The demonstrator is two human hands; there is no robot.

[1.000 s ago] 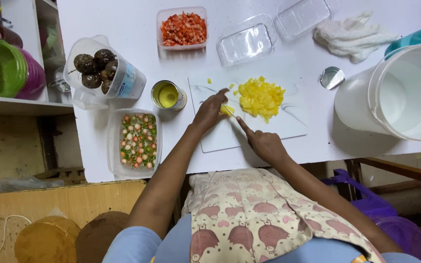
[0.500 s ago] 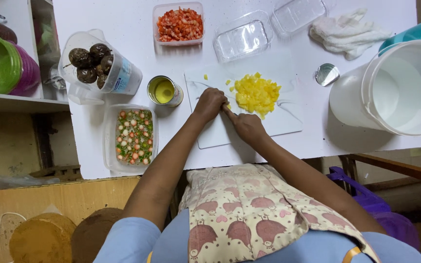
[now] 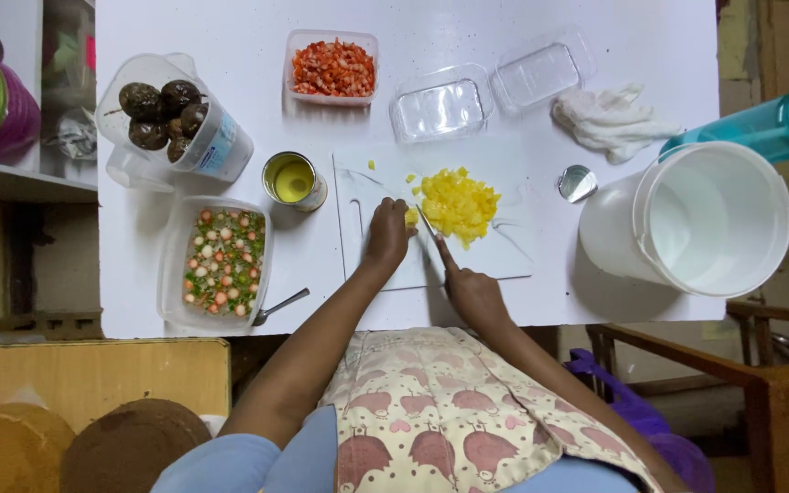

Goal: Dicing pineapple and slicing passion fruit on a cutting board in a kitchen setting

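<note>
On a white cutting board (image 3: 504, 260) lies a heap of diced yellow fruit (image 3: 458, 203). My left hand (image 3: 385, 236) presses a small yellow piece (image 3: 410, 217) against the board at the heap's left edge. My right hand (image 3: 469, 290) grips a knife (image 3: 427, 222), index finger along its back, the blade set beside the piece under my left fingertips. A few yellow bits lie loose at the board's upper left.
On the white table: a tub of chopped red pieces (image 3: 332, 68), two empty clear tubs (image 3: 440, 108), a tin (image 3: 292, 181) with its lid (image 3: 577, 183), a jug of dark fruit (image 3: 168, 117), a mixed-vegetable tub with spoon (image 3: 223, 263), a white cloth (image 3: 609, 114), a white bucket (image 3: 705, 219), a teal bottle (image 3: 760, 123).
Both hands stay at the yellow piece by the heap. The view has drifted a little; the knife has shifted slightly along the piece.
</note>
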